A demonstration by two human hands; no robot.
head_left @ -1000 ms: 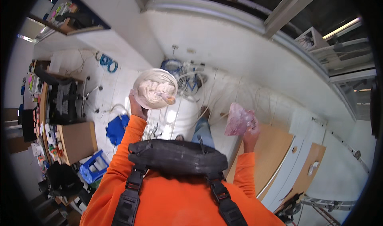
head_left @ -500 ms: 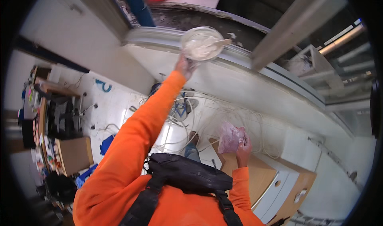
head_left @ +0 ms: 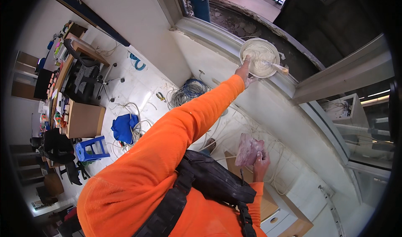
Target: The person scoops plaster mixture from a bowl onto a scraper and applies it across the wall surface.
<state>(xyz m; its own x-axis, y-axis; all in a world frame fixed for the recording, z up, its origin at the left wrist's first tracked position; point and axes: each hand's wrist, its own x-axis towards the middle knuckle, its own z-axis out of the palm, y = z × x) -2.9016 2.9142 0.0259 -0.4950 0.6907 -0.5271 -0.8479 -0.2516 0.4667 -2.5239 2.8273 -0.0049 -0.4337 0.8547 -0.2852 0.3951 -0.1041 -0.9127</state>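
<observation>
My left hand [head_left: 243, 72] reaches far forward and grips the near left rim of a round white tub [head_left: 264, 74], thumb inside the edge. Thick off-white paste [head_left: 256, 55] fills it, swirled on top. A tool with a wooden-looking handle [head_left: 281, 69] rests in the paste and sticks out over the right rim; its working end is hidden. The tub is at the window sill [head_left: 217, 33]. Lower down, near my body, my right hand [head_left: 261, 163] has its fingers closed on a pinkish, dusty, crumpled piece [head_left: 247, 150], perhaps a plastic bag.
An open window frame [head_left: 335, 71] rises at the right. Below the sill, coiled cables [head_left: 190, 91] and loose hoses lie on the white floor. To the left are pliers [head_left: 160, 96], a blue stool [head_left: 93, 150], an office chair [head_left: 86, 71] and a cluttered desk. A wooden cabinet [head_left: 274, 220] stands beside me.
My view has swung, so the tub and left hand appear farther right. Both hands keep their holds. The tool handle now points lower right, and more of the room at left shows.
</observation>
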